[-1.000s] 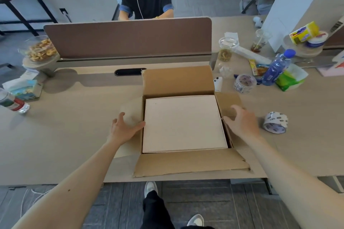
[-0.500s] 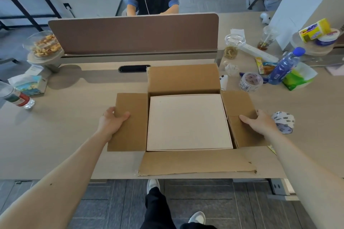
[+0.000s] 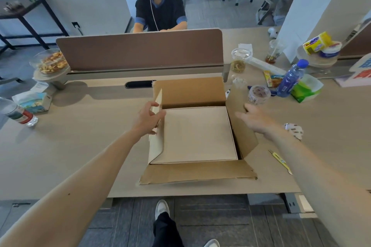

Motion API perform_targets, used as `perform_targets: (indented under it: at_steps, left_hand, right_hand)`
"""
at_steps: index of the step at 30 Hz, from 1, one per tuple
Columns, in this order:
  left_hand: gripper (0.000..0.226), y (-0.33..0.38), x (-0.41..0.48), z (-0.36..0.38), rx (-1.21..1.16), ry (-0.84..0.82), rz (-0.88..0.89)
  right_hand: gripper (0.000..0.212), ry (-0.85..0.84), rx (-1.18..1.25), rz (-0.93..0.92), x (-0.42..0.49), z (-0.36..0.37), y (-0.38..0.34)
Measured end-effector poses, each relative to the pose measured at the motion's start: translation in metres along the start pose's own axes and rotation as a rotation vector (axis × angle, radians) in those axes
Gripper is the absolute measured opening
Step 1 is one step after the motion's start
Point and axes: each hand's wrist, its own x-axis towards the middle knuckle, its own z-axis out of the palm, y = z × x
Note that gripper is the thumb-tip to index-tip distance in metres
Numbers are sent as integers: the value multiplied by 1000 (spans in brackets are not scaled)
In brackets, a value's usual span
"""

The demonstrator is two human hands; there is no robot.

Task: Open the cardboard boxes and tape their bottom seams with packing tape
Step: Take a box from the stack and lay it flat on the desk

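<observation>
2 hands work 1 cardboard box [image 3: 190, 94], which sits mid-counter [image 3: 80, 136], straight ahead and between them. Left hand [image 3: 147, 119] pinches the left flap [image 3: 156, 142] by its edge, tilting it inward. Right hand [image 3: 256, 119], fingers spread, pushes the right flap [image 3: 244, 138] from outside. Both hands are equally near. Near flap [image 3: 196, 172] lies flat toward the person, so the seam should run left-right. 0.5 s ago both side flaps lay flat outward; now they stand raised. Tape roll [image 3: 258, 94] lies just beyond the right hand.

L hand [image 3: 147, 118], R hand [image 3: 255, 119] + forearms [image 3: 90, 176]: bare to frame edge. Trousers [image 3: 166, 230]: black, long. Shoes [image 3: 161, 207]: pale grey-white, plain toe; 2nd cut by btm edge.
</observation>
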Motion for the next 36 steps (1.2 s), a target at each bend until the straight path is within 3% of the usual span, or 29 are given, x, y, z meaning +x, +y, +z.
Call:
perform_targets:
  at_steps: [1, 3, 4, 7, 13, 24, 30, 33, 36]
  left_hand:
    - [33, -1, -2, 5, 10, -22, 8]
    - [34, -9, -8, 14, 82, -87, 29]
    - [35, -15, -11, 17, 133, -122, 38]
    - [39, -30, -18, 26, 301, -184, 43]
    - [41, -49, -30, 27, 403, -250, 52]
    - [35, -58, -35, 14, 273, -340, -15]
    - [56, -47, -24, 3, 110, -291, -101]
    - [61, -48, -5, -6, 31, -212, -142]
    - [67, -53, 18, -16, -86, -113, -211]
  right_hand:
    - [23, -47, 32, 7, -5, 6, -3]
    - [60, -124, 131, -34, -9, 19, -3]
    - [65, -157, 178, -47, -11, 26, -2]
    - [61, -255, 204, -55, -18, 45, 8]
    - [48, -375, -211, -124, -24, 60, 56]
    - [77, -565, -305, -265, -50, 29, 96]
    - [40, -336, 25, -180, -57, 37, 68]
    - [45, -241, 206, -60, -48, 43, 57]
    - [48, -168, 200, -4, -31, 53, 55]
